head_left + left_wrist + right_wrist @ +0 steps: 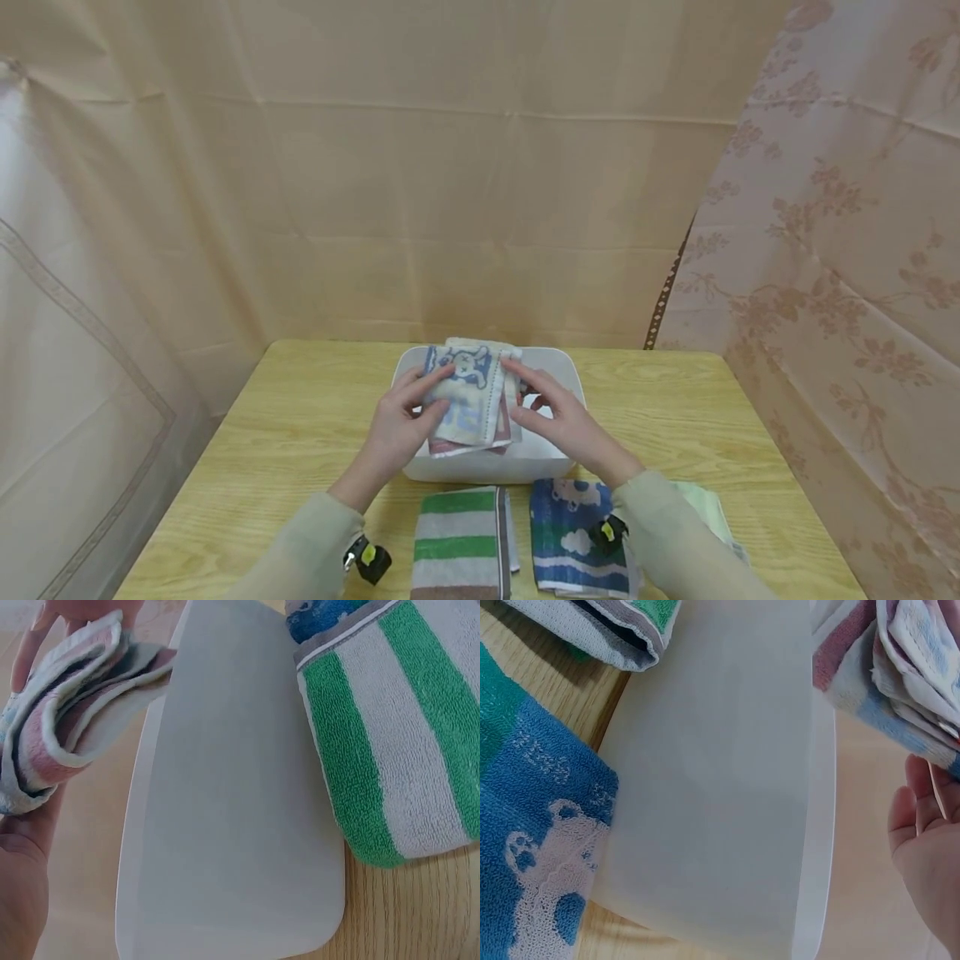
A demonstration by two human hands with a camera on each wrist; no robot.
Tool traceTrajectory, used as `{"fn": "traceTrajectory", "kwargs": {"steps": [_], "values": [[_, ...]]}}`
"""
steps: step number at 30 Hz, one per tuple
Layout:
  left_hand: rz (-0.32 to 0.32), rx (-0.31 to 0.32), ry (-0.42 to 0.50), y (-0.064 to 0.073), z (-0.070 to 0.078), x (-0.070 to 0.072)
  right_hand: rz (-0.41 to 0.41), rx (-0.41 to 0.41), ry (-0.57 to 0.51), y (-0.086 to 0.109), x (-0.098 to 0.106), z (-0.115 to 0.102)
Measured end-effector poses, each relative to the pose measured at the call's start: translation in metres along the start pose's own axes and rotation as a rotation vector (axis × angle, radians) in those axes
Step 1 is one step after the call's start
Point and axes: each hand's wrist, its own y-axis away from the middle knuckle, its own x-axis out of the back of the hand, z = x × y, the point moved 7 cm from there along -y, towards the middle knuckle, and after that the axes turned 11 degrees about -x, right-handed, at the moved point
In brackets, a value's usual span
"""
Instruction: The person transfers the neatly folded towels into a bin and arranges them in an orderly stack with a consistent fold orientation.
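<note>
Over a white plastic bin (491, 469), a folded cream towel (468, 408) with a blue animal pattern is held between both hands. My left hand (401, 421) grips its left side, thumb and forefinger lying on the top face. At the right side, my right hand (561, 418) holds the edge, with its forefinger at the upper corner and its thumb lower down. Pink-striped layers show below the cream face, and the left wrist view shows several loose folds in the towel's side (56, 742). Part of the fingers is hidden beneath the cloth.
In front of the bin lie a folded green-and-white striped towel (456, 525) and a folded blue towel (573, 558) with a bear and a cloud. A pale green cloth (705, 510) is partly covered by the right sleeve. Beige curtains (465, 208) hang behind the wooden table (315, 400).
</note>
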Motion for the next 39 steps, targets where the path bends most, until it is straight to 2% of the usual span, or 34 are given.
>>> {"fn": "traceTrajectory", "kwargs": {"steps": [8, 13, 24, 32, 39], "values": [[-0.103, 0.046, -0.007, -0.003, -0.007, -0.004, 0.108, -0.056, 0.029, -0.007, 0.003, -0.001], [-0.163, 0.055, -0.074, -0.012, -0.011, -0.006, 0.163, -0.085, 0.048, -0.015, 0.007, -0.004], [-0.291, 0.111, -0.170, -0.031, -0.027, -0.009, 0.170, -0.154, 0.107, -0.035, 0.011, 0.004], [-0.375, 0.311, -0.140, -0.042, -0.049, -0.013, 0.129, -0.249, 0.123, -0.049, 0.012, 0.014], [-0.415, 0.403, -0.091, -0.046, -0.064, -0.018, 0.058, -0.319, 0.109, -0.059, 0.008, 0.026]]}}
